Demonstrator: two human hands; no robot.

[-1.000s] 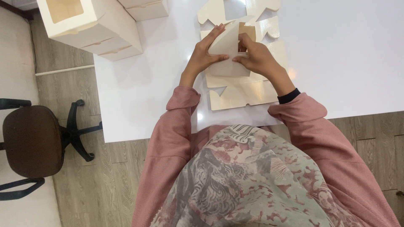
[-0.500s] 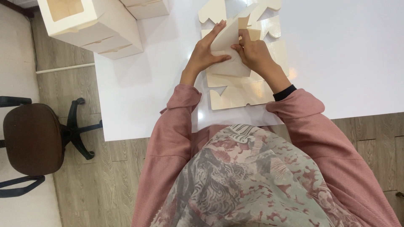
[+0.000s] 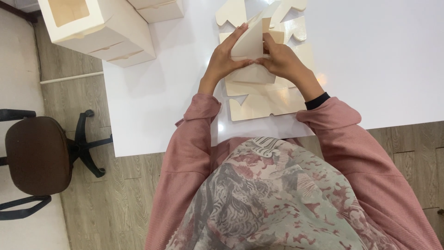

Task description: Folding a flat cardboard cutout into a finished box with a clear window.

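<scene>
Cream cardboard flap (image 3: 249,44) pinched by left hand (image 3: 222,62) and right hand (image 3: 282,60) (over flat blanks (image 3: 263,104))

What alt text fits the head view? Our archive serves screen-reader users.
Seen from above, a person's left hand and right hand fold a cream cardboard box blank on a white table. Finished window boxes stand at the table's far left corner; a brown chair sits on the floor.

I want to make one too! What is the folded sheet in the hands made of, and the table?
The folded sheet looks like thin cream cardboard with a matte face: it holds a sharp crease and has die-cut tabs. The table seems a smooth, glossy white board, perhaps laminate, since light glares off it. Both hands, left hand and right hand, pinch the sheet.
</scene>
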